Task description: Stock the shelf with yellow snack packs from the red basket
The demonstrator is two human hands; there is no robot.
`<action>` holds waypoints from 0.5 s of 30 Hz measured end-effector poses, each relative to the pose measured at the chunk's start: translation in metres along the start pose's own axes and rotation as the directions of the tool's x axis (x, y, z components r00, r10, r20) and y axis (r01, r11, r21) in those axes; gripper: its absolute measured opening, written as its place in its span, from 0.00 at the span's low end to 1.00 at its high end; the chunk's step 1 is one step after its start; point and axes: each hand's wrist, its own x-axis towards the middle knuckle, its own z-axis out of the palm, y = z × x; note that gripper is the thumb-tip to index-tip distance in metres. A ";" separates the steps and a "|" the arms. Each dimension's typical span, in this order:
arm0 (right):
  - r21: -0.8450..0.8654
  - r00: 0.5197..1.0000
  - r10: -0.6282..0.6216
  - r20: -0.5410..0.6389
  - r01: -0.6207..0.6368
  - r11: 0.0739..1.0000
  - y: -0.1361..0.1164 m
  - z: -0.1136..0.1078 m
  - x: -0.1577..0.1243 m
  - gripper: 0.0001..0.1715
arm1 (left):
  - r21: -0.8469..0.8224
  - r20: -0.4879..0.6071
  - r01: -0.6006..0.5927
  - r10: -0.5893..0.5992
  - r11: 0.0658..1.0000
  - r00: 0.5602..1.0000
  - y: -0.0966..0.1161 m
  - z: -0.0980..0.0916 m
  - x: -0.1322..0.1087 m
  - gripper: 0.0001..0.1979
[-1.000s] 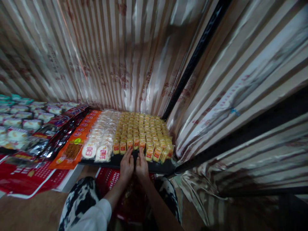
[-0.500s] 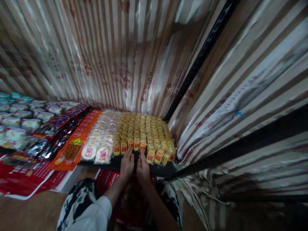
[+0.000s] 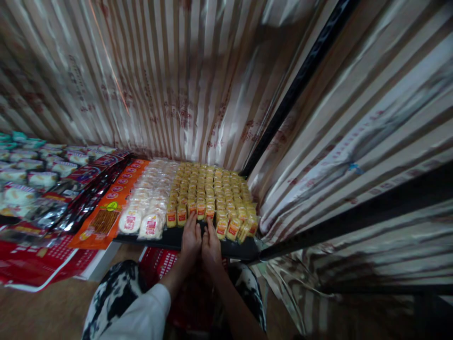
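Rows of small yellow wrapped snack packs with red labels stand on a black shelf. My left hand has its fingers stretched forward, the tips at the front packs of the middle rows. Close beside it, my right hand reaches forward with straight fingers, its tips at the front pack just to the right. Neither hand is wrapped around a pack. The front packs at the right stand nearer the shelf's edge. Left of the yellow packs lie two rows of round white rice crackers in clear wrappers.
An orange snack bag, dark shiny packets and white packets lie farther left. A red basket is below the shelf. A black post and striped sheeting bound the back and right.
Both hands stay at the front of the yellow packs and have come slightly closer together. The packs look unmoved, and the view has shifted slightly.
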 end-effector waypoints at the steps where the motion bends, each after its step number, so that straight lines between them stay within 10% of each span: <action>1: 0.008 1.000 0.012 -0.005 -0.012 1.000 -0.001 -0.001 0.000 0.30 | 0.014 -0.025 -0.002 0.003 1.000 1.000 0.001 0.002 0.000 0.21; 15: -0.041 0.994 0.100 -0.043 -0.101 0.994 -0.011 -0.004 0.010 0.31 | 0.236 -0.238 0.082 -0.025 0.968 0.971 0.018 0.023 0.011 0.19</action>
